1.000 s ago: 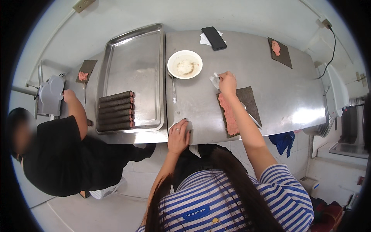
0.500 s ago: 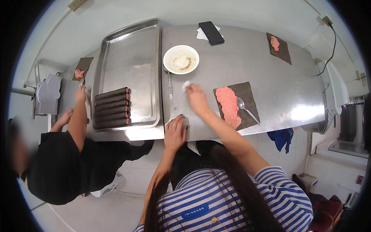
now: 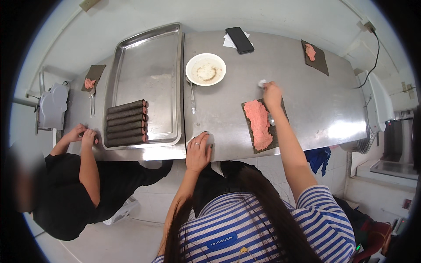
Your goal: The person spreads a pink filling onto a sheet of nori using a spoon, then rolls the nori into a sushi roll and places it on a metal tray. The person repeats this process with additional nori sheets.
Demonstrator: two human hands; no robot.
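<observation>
Pinched in the fingers of my right hand (image 3: 272, 95) is a small crumpled white tissue (image 3: 262, 83), at the far edge of a dark seaweed sheet (image 3: 258, 147). Pink paste (image 3: 259, 125) covers the sheet's left part in a thick strip. My right forearm passes over the sheet's right side and hides most of a metal spoon (image 3: 271, 119) lying there. At the table's front edge my left hand (image 3: 198, 151) rests flat, fingers extended and holding nothing. Beyond it stands a white bowl (image 3: 206, 69) with cloudy liquid, a metal utensil (image 3: 192, 98) beside it.
Several dark rolls (image 3: 127, 122) lie in the metal tray (image 3: 180, 87) at left. A co-worker's hands (image 3: 83, 133) hold a roll there, near a seaweed sheet with paste (image 3: 93, 78). A phone (image 3: 240, 40) lies at the back, another topped sheet (image 3: 319, 61) at far right.
My right hand has moved right with the tissue, from near the bowl to the sheet's far edge. My left hand stayed put. The co-worker let go of a utensil and now handles a roll.
</observation>
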